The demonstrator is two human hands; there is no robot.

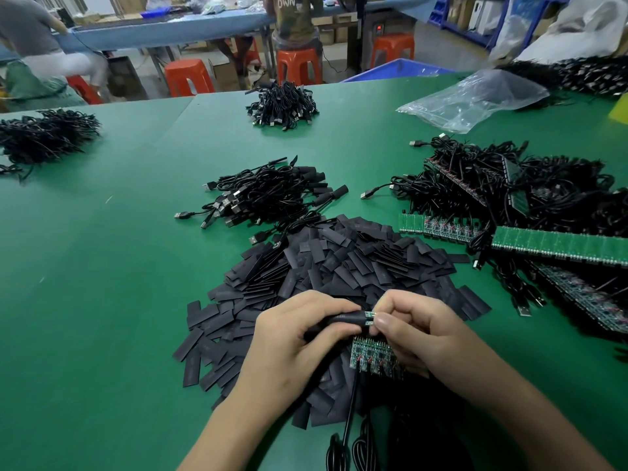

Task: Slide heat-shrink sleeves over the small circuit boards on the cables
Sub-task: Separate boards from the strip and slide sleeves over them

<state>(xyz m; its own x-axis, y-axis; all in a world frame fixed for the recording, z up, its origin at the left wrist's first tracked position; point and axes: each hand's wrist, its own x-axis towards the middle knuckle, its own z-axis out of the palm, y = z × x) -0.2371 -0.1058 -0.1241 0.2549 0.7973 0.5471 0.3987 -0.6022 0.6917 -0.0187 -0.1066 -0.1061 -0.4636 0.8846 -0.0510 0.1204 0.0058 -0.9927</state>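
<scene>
Holding the work between both hands over the near edge of the loose pile of sleeves [339, 260], we have one black heat-shrink sleeve [343, 319] lying with its long axis running left to right across the view, its open end pointing right. Our left hand [299, 338] curls round the sleeve's left part; our right hand [418, 331] pinches the small circuit board [369, 315], whose green tip shows at the sleeve's mouth, between the two hands, which nearly touch. A second green tip seems to sit just under the first; we cannot tell if it is another sleeved board. Below the fingers a strip of joined boards [372, 360] sits under our right hand, its right part hidden by it. A black cable [351, 409] drops from the strip toward us, its coils cut off by the bottom edge. The sleeve's left end is hidden in our left palm.
</scene>
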